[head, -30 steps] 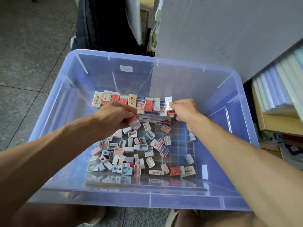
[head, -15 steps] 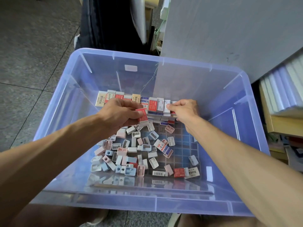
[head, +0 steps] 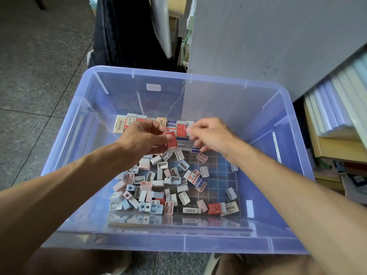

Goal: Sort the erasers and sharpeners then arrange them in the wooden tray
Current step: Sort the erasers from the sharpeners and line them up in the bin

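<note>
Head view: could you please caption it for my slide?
Left hand holds a red eraser near the eraser row in a plastic bin.

"2B" readable on white-sleeved eraser (head: 131, 121) in upright row at far end of tray (head: 216, 175); "2B" also on blue-ended eraser (head: 199, 182) lying mid-tray; barcode on white eraser (head: 191, 210) at near edge.

The left hand (head: 143, 138) has lifted a red eraser (head: 172, 139) out of the pile, pinching it upright beside the right hand (head: 210, 133), which has shifted left along the eraser row (head: 153, 125).
</note>
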The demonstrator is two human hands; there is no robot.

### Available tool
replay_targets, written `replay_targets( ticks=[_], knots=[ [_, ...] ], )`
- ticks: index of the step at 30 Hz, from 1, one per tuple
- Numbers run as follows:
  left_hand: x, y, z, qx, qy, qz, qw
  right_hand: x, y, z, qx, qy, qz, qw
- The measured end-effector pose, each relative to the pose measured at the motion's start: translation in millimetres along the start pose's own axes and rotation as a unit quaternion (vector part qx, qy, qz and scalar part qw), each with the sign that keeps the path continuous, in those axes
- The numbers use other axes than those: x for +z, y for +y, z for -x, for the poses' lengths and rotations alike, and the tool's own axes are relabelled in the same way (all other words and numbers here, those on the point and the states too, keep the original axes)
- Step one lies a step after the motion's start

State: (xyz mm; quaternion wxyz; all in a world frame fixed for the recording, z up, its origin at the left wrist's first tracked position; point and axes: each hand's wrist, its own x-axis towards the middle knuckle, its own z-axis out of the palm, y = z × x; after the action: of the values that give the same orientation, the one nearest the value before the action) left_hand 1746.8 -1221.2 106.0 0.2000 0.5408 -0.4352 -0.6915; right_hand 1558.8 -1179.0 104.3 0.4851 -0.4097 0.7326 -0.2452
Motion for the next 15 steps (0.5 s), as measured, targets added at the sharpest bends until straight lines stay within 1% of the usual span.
replay_targets(
  ticks=[1, 2, 3, 5, 7, 9, 11, 13, 15],
  knots=[
    [1, 0, 1, 0.005, 0.0, 0.009, 1.0, 5, -4, 6, -0.006, -0.053, 0.002, 0.999],
    [1, 0, 1, 0.009, -0.002, 0.019, 1.0, 11, -6, 10, -0.011, -0.082, 0.008, 0.997],
    [1, 0, 2, 0.012, -0.003, 0.028, 1.0, 17, -7, 12, -0.014, -0.093, 0.009, 0.996],
    [1, 1, 2, 0.015, 0.003, 0.04, 0.999, 25, -7, 11, -0.012, -0.094, -0.01, 0.995],
    [-2, -1, 2, 0.015, 0.037, 0.012, 0.999, 27, -8, 6, 0.0, -0.073, -0.029, 0.997],
    [-5, -4, 2, 0.015, 0.072, -0.073, 0.995, 28, -10, -5, 0.012, -0.014, -0.016, 1.0],
    [-10, -9, 3, 0.019, 0.076, -0.178, 0.981, 33, -13, -18, 0.021, 0.032, -0.019, 0.999],
    [-13, -16, 4, 0.044, 0.052, -0.305, 0.95, 40, -14, -31, 0.027, 0.044, -0.031, 0.998],
    [-14, -21, 5, 0.07, 0.026, -0.412, 0.908, 50, -13, -40, 0.016, 0.057, 0.0, 0.998]
  ],
)
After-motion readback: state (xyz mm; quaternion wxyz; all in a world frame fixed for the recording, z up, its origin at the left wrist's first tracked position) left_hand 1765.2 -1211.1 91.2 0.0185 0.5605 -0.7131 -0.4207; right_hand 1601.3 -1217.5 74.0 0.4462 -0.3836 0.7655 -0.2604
